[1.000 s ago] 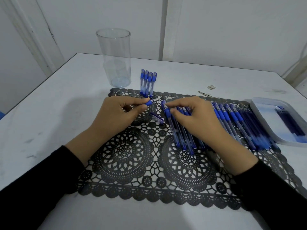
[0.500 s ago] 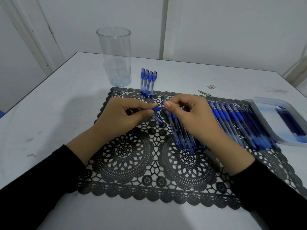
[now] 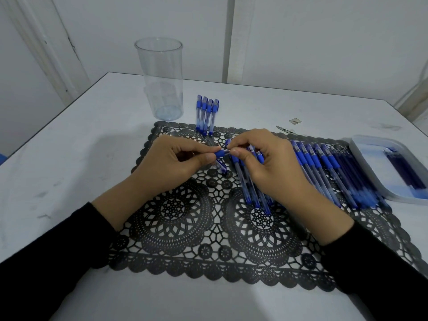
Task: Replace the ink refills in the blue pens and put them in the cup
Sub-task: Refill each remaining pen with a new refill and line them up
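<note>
While pinched in both grips, blue pen (image 3: 220,154) between left hand (image 3: 170,164) and right hand (image 3: 268,165), above the mat (image 3: 176,228).

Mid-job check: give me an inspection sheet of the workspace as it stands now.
Surface: white table, scuffed, with a black lace mat on it.
Job's things: clear cup upright, no pens in it; four pens beside it; pen row across the mat's right; tray holding refills; held pen between the hands; a loose blue piece on the mat beneath it.
Clutter: small scrap and a dark bit beyond the mat.
Grippers: left hand grips the held pen; right hand pinches its end.
Cables: nothing seen.
Surroundings: pale wall panels.
</note>
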Motion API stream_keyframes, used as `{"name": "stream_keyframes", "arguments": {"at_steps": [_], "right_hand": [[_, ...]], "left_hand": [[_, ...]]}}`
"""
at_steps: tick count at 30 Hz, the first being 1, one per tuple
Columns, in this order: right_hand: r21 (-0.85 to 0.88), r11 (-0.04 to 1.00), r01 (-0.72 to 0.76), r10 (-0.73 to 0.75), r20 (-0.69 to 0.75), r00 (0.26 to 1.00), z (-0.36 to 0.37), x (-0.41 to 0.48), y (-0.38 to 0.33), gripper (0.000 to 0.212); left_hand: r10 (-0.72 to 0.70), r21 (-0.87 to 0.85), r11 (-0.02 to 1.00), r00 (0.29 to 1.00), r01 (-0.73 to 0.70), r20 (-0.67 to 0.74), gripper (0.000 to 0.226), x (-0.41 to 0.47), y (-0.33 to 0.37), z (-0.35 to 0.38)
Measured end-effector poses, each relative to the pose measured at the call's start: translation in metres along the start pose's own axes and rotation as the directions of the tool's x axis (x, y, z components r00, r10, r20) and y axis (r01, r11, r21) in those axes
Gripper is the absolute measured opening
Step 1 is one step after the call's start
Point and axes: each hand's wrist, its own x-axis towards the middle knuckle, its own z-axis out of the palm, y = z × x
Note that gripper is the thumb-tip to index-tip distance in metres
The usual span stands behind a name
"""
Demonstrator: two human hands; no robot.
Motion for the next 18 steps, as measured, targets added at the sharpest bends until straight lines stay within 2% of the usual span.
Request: {"name": "stream_keyframes", "arguments": {"at_steps": [3, 9, 12, 14, 18], "right_hand": [[0.010, 1.000, 0.003, -0.003, -0.010, 1.000, -0.0017, 0.0003, -0.0020, 0.009], [0.104, 0.981, -0.165, 0.154, 0.102, 0.983, -0.0048, 0.0020, -0.0036, 0.019], [0.205, 0.950, -0.235, 0.207, 0.147, 0.967, -0.0064, 0.0022, -0.0039, 0.006], [0.244, 0.933, -0.264, 0.227, 0.170, 0.959, -0.0075, 0.0021, -0.0044, 0.012], [0.161, 0.962, -0.220, 0.193, 0.165, 0.967, -0.0061, 0.0013, -0.0083, 0.021]], "left_hand": [[-0.066, -0.086, 0.994, 0.997, 0.068, 0.029, 0.021, 0.0005, 0.0028, -0.0013], [-0.062, -0.072, 0.995, 0.998, 0.063, 0.013, 0.017, 0.0004, 0.0036, -0.0031], [-0.056, -0.065, 0.996, 0.998, 0.056, 0.011, 0.017, 0.0005, 0.0048, -0.0034], [-0.057, -0.060, 0.997, 0.998, 0.057, 0.006, 0.018, 0.0007, 0.0049, -0.0035], [-0.046, -0.053, 0.998, 0.999, 0.046, 0.019, 0.018, -0.0008, 0.0057, -0.0036]]}}
